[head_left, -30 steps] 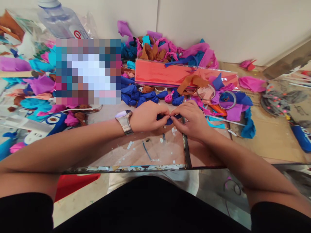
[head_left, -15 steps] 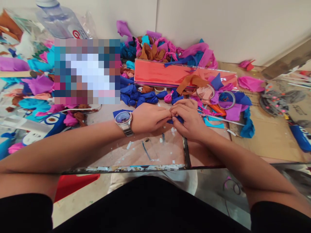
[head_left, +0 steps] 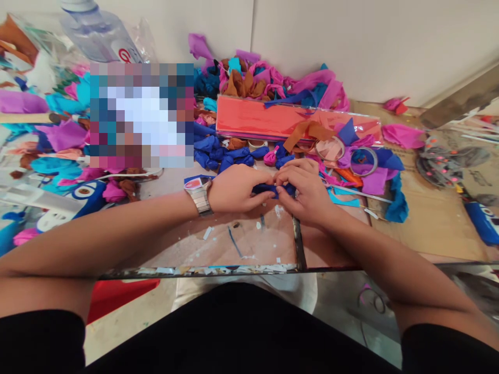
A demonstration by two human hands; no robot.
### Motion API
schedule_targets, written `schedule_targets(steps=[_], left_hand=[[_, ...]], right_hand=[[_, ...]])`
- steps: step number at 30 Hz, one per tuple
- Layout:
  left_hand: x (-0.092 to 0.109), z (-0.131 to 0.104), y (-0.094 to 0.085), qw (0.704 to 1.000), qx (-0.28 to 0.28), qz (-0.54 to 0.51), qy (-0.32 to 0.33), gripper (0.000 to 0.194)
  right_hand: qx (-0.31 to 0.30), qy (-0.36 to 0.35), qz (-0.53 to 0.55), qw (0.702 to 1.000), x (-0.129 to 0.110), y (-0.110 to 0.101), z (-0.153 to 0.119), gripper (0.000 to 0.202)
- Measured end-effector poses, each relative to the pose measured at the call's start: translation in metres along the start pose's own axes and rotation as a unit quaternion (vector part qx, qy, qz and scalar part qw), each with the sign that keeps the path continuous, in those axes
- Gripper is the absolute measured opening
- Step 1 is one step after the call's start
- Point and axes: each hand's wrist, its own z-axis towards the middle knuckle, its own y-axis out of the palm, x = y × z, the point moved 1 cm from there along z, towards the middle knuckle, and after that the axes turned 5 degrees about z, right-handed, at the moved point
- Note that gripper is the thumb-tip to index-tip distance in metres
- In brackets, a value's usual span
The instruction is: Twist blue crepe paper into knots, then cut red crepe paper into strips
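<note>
Between both hands, low over the table, is a piece of dark blue crepe paper (head_left: 268, 190), mostly covered by the fingers. My left hand (head_left: 242, 188), with a metal watch (head_left: 198, 195) on its wrist, pinches the paper's left part between thumb and fingers. From the other side my right hand (head_left: 303, 188) closes on the same paper, its fingertips meeting those of the left. Just beyond the hands lie several bunched blue paper pieces (head_left: 236, 157). Another flat blue piece (head_left: 190, 179) sits partly behind the watch.
A plastic-wrapped pack of red-orange paper (head_left: 257, 115) lies behind the hands. Tape rolls (head_left: 364, 160) and coloured scraps are at the right, on cardboard (head_left: 421, 223). A large clear bottle (head_left: 99, 36) stands at the back left. The table's front edge (head_left: 234, 270) carries paper bits.
My left hand has turned at the wrist and its thumb has come away from the fingers, showing more of the blue paper. My right hand stays nearly in place.
</note>
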Motion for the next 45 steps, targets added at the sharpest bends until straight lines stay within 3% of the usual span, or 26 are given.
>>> schedule_targets(steps=[4, 12, 22, 31, 35, 45], left_hand=[[0.0, 0.001, -0.003, 0.999, -0.029, -0.023, -0.028, 0.026], [-0.001, 0.0, -0.002, 0.999, -0.037, 0.003, -0.036, 0.022], [0.001, 0.004, -0.01, 0.992, -0.01, -0.116, -0.041, 0.027], [-0.001, -0.001, 0.001, 0.997, 0.053, 0.035, 0.048, 0.028], [-0.003, 0.0, -0.002, 0.998, 0.05, 0.007, 0.031, 0.025], [-0.001, 0.001, -0.006, 1.0, 0.018, 0.012, -0.016, 0.022]], right_hand=[[-0.006, -0.009, 0.009, 1.0, 0.001, 0.0, -0.001, 0.006], [-0.003, -0.015, 0.008, 1.0, -0.001, 0.001, 0.001, 0.007], [0.02, -0.042, -0.026, 0.999, 0.001, -0.002, 0.001, 0.001], [0.0, 0.005, 0.016, 1.0, -0.003, 0.001, 0.001, 0.006], [0.001, 0.027, 0.017, 0.999, 0.0, 0.0, 0.001, 0.002], [0.004, 0.001, 0.016, 1.0, -0.002, -0.003, 0.0, 0.007]])
